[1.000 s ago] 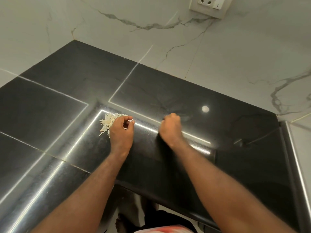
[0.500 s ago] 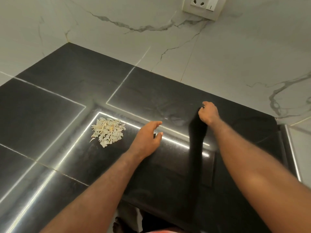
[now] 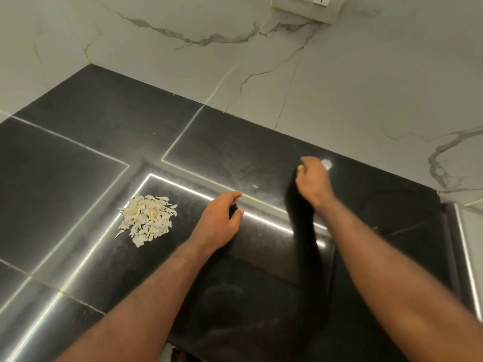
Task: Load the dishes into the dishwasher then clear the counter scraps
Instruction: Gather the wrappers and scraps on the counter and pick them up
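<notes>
A pile of pale, flaky scraps (image 3: 147, 220) lies on the glossy black counter (image 3: 78, 178), left of centre. My left hand (image 3: 221, 220) hovers just right of the pile and apart from it, its fingers loosely curved and holding nothing. Further back and to the right, my right hand (image 3: 312, 182) is down on the counter with its fingers curled under. I see nothing in its grip, though the fingertips are hidden. A tiny white fleck (image 3: 255, 186) lies between the two hands.
The grey-veined marble wall (image 3: 339, 87) rises right behind the counter, with a wall socket (image 3: 305, 6) at the top. A bright lamp reflection (image 3: 326, 164) sits by my right hand. The counter's front edge (image 3: 167, 346) runs below my forearms, and a metal rim (image 3: 462, 246) borders the right side.
My left hand left the scrap pile and moved right, its fingers uncurling. My right hand slid back and to the right across the counter, still curled.
</notes>
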